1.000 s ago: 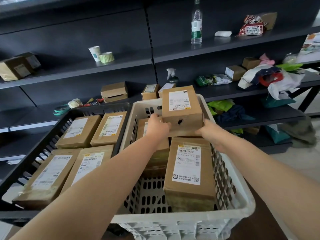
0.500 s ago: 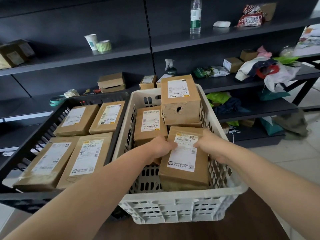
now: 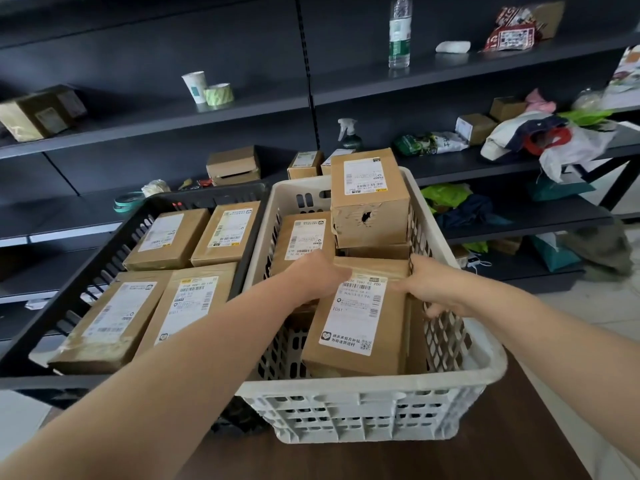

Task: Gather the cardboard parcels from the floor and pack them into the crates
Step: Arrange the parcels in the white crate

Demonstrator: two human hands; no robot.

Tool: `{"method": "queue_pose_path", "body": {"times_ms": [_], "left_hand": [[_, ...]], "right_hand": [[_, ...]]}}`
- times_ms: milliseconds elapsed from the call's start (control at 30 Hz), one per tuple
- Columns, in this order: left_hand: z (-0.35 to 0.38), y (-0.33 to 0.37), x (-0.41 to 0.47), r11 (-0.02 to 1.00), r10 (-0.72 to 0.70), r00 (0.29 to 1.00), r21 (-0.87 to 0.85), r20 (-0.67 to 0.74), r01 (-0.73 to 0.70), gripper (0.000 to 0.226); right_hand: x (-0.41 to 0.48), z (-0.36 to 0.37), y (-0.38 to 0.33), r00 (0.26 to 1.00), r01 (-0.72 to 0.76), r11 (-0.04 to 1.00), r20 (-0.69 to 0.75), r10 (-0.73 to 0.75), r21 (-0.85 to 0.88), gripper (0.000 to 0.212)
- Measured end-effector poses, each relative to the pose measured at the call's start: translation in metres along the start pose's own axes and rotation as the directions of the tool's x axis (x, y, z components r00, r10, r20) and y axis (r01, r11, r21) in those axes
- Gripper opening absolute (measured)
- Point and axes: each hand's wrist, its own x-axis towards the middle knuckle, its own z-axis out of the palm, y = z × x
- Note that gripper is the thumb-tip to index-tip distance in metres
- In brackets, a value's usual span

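A white plastic crate [image 3: 485, 372] stands in front of me, holding several cardboard parcels. My left hand [image 3: 317, 277] and my right hand [image 3: 433, 287] grip the far end of the nearest labelled parcel [image 3: 356, 327], one on each side. Behind it a taller parcel with a torn hole [image 3: 370, 199] sits on top of others at the back right, and another labelled parcel [image 3: 304, 237] lies at the back left. To the left, a black crate [image 3: 86, 268] holds several flat labelled parcels.
Dark shelving runs behind the crates, carrying small boxes [image 3: 233, 164], a spray bottle [image 3: 348, 135], a water bottle [image 3: 400, 32], a paper cup [image 3: 194, 86], tape rolls and bags of cloth [image 3: 554, 140]. The crates sit on a brown surface [image 3: 381, 459]. Pale floor shows at right.
Both hands left the tall parcel at the back of the white crate, drew back toward me and took hold of the nearest parcel. The view has shifted slightly.
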Motion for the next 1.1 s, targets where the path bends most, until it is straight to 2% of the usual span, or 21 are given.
{"method": "queue_pose_path", "body": {"times_ms": [67,100,167,233,333,367,533,633,800,867,933,1033,1100], "left_hand": [[0.004,-0.003,0.005,0.998,-0.042,0.999,0.043,-0.019,0.042,0.057],[0.007,-0.008,0.009,0.995,-0.093,0.994,-0.041,0.060,0.095,0.059],[0.017,-0.014,0.010,0.936,-0.167,0.941,-0.254,0.296,0.246,0.060],[0.027,-0.019,0.013,0.887,-0.164,0.894,-0.334,0.417,0.318,0.058],[0.038,-0.028,0.023,0.798,-0.140,0.874,-0.470,0.466,0.379,0.063],[0.042,-0.030,0.027,0.759,-0.133,0.864,-0.510,0.486,0.405,0.067],[0.070,-0.026,0.036,0.665,-0.088,0.860,-0.613,0.503,0.427,0.075],[0.078,-0.019,0.035,0.673,-0.075,0.838,-0.593,0.540,0.442,0.081],[0.074,-0.013,0.028,0.739,-0.065,0.812,-0.518,0.581,0.430,0.092],[0.067,-0.014,0.028,0.762,-0.068,0.800,-0.487,0.597,0.428,0.107],[0.063,-0.014,0.026,0.782,-0.071,0.793,-0.461,0.605,0.421,0.110],[0.066,-0.018,0.026,0.804,-0.082,0.791,-0.428,0.606,0.412,0.101],[0.066,-0.020,0.026,0.817,-0.084,0.811,-0.426,0.579,0.388,0.085]], "right_hand": [[0.002,0.001,0.008,0.998,-0.033,0.998,0.050,0.030,0.058,0.059],[0.001,0.005,0.012,0.996,-0.045,0.994,0.075,0.038,0.095,0.057],[-0.001,0.013,0.017,0.998,-0.032,0.995,0.054,0.027,0.097,0.064],[0.000,0.017,0.020,0.999,0.025,1.000,-0.026,-0.025,-0.017,0.071],[0.001,0.012,0.015,0.994,0.090,0.979,-0.052,-0.101,-0.185,0.046],[0.002,0.010,0.013,0.993,0.100,0.965,-0.042,-0.113,-0.242,0.044],[0.003,0.013,0.006,0.993,0.072,0.862,-0.043,-0.109,-0.502,0.064],[0.001,0.016,0.003,0.980,0.085,0.775,-0.089,-0.180,-0.627,0.064],[-0.002,0.011,-0.004,0.978,0.084,0.721,-0.082,-0.192,-0.687,0.055],[-0.002,0.015,-0.008,0.978,0.063,0.730,-0.103,-0.181,-0.681,0.056],[-0.003,0.024,-0.013,0.978,0.026,0.765,-0.142,-0.152,-0.644,0.068],[-0.011,0.035,-0.020,0.976,-0.015,0.808,-0.185,-0.117,-0.589,0.081],[-0.017,0.034,-0.019,0.973,-0.043,0.845,-0.213,-0.085,-0.532,0.085]]}}
